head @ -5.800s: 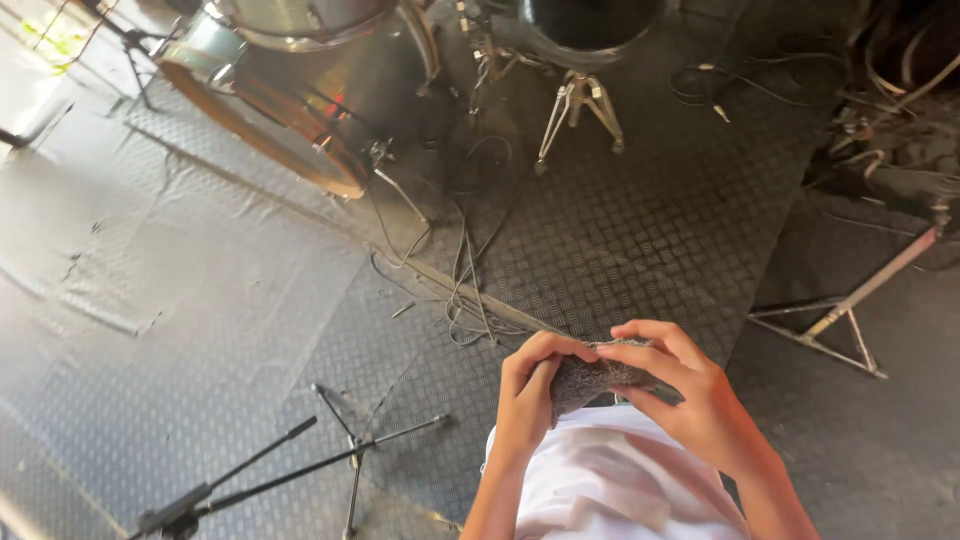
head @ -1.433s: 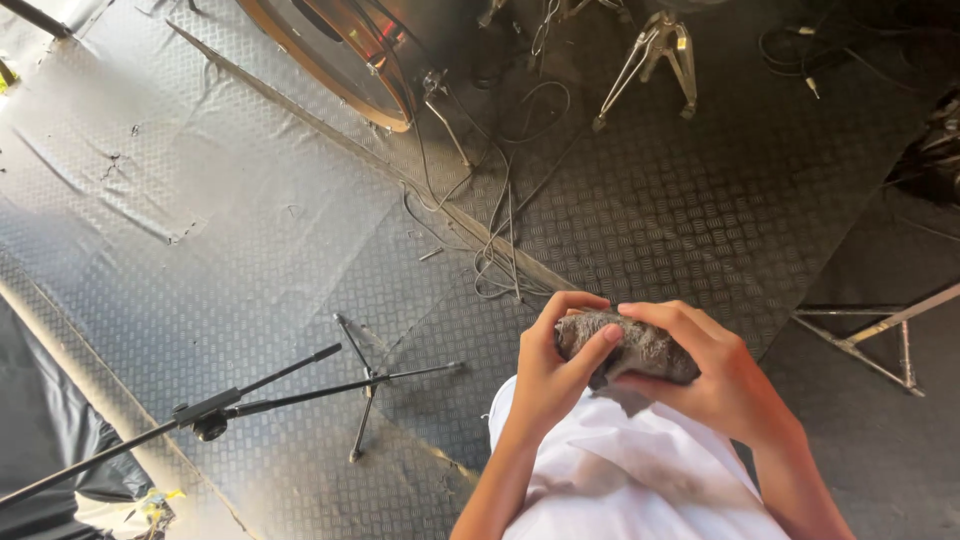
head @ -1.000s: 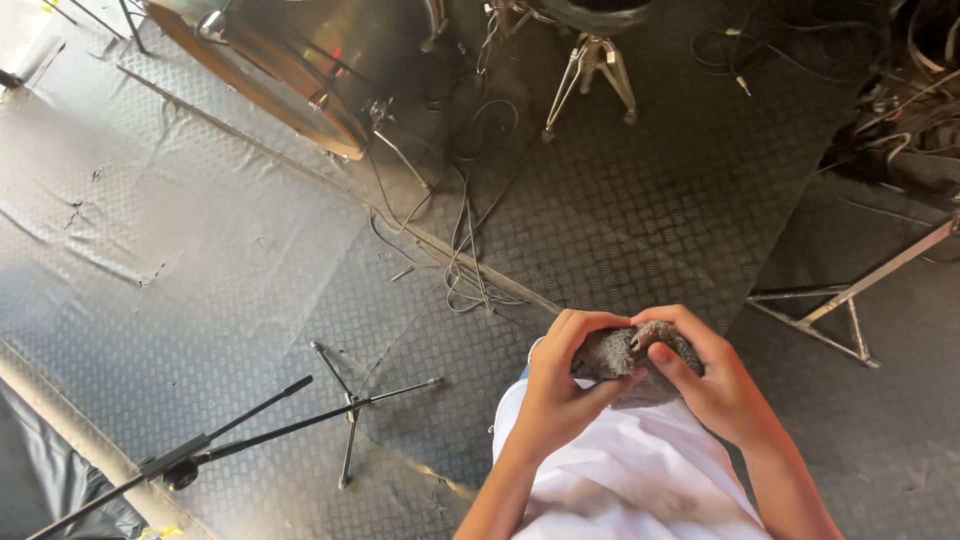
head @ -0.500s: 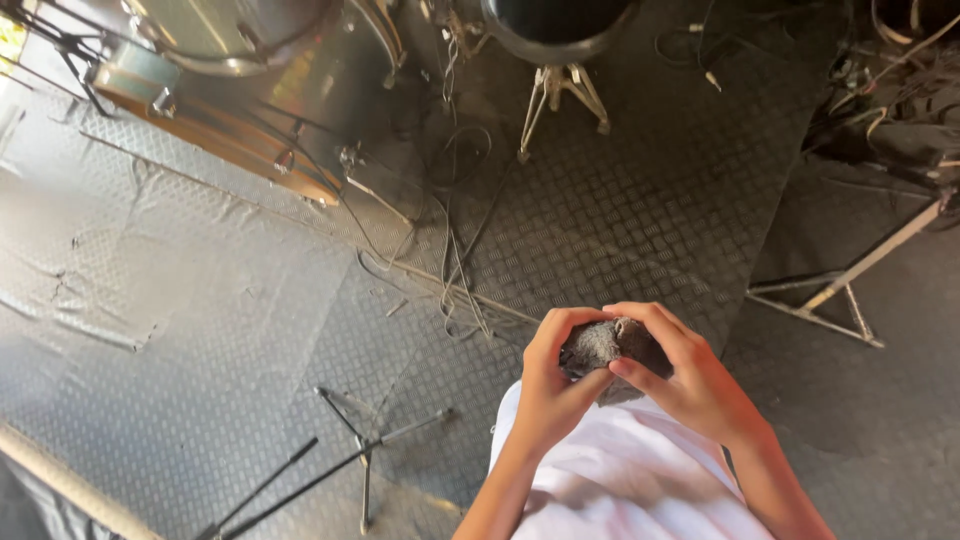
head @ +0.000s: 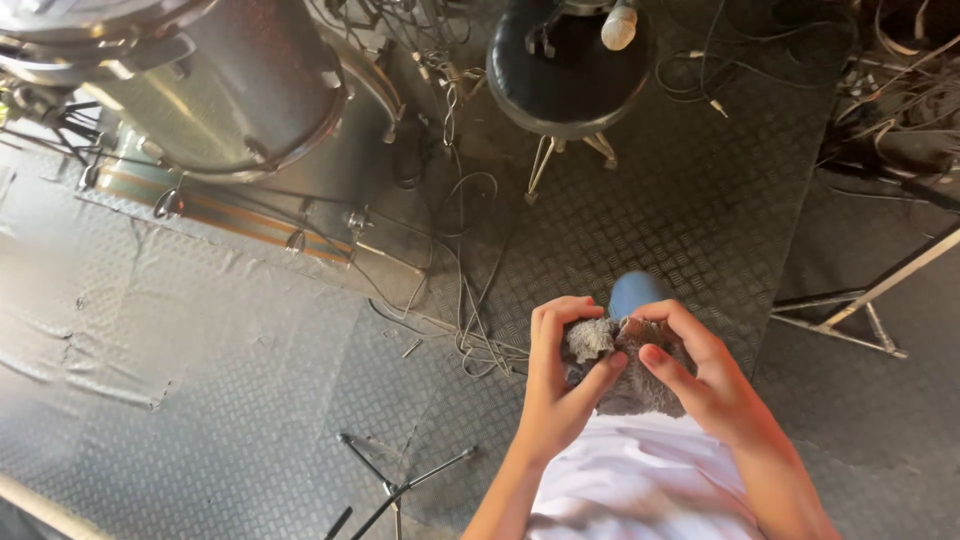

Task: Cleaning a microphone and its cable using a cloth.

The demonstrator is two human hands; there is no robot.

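I see both hands, the left hand [head: 560, 385] and the right hand [head: 700, 385], closed around a grey fuzzy cloth [head: 620, 365] above the checker-plate floor [head: 640, 250]. Free floor lies between the round black stool [head: 570, 70] and the hands; the drum [head: 200, 90] stands at the far-left edge.

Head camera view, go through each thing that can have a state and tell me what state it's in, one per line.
Left hand: closed on the grey cloth, thumb across it.
Right hand: closed on the grey cloth from the other side.
Grey cloth: bunched up, held off the floor.
Drum stool: upright, microphone on its seat.
Microphone: lying down.
Bass drum: resting on its side.
Cables: loose, tangled on the floor.
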